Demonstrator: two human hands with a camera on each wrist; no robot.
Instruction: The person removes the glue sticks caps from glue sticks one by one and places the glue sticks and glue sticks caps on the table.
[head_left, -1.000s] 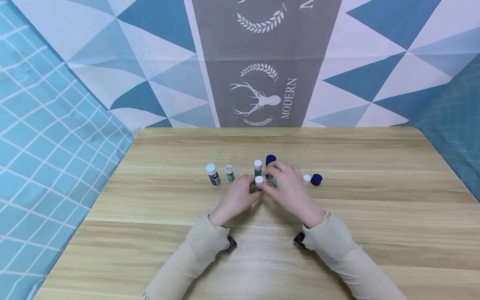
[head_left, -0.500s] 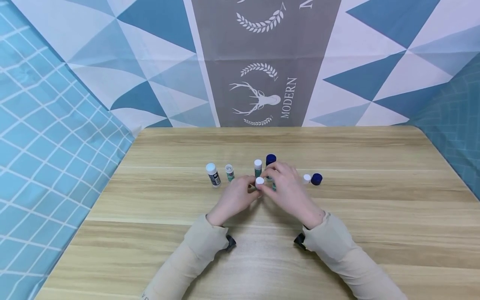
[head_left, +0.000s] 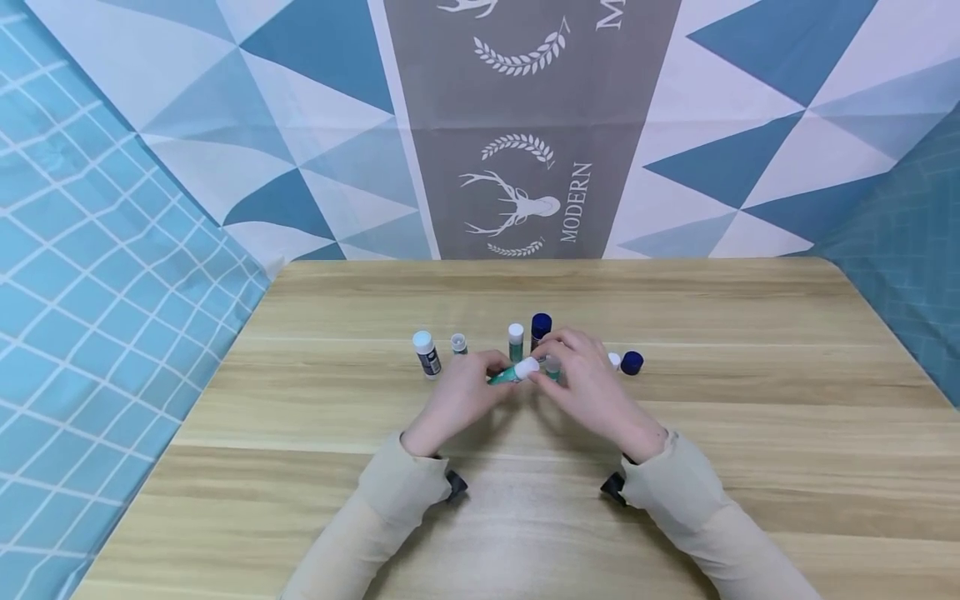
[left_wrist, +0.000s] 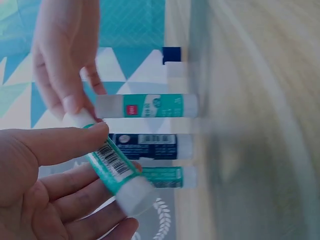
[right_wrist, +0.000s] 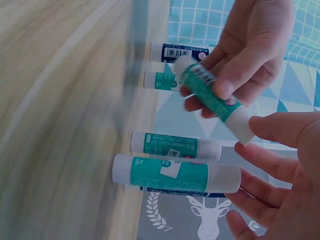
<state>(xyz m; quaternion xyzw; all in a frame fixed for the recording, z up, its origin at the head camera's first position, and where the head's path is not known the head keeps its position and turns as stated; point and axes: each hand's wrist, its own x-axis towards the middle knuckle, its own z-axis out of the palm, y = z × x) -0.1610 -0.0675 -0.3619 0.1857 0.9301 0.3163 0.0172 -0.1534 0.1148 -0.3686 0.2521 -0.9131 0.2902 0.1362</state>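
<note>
My left hand (head_left: 461, 387) grips a green glue stick (left_wrist: 117, 165) between thumb and fingers, tilted above the table. At its upper end, thumb and index finger of my right hand (head_left: 596, 387) pinch the white cap (right_wrist: 241, 125). In the right wrist view the cap sits against the green barrel. Close beside the right hand stands another green glue stick (right_wrist: 170, 172), upright on the table. Just behind the hands are a green glue stick (head_left: 516, 343) with a white cap and a navy glue stick (head_left: 541, 327) with a dark blue cap.
Left of the hands stand a navy glue stick (head_left: 427, 357) with a white cap and a smaller stick (head_left: 459, 343) with a hollow-looking white top, partly behind the left hand. A loose white cap (head_left: 615, 360) and a dark blue cap (head_left: 632, 362) lie at the right.
The held glue stick has gone from upright to tilted, its capped end now pointing right. The right hand has shifted slightly right, and the left hand has turned with the stick.
</note>
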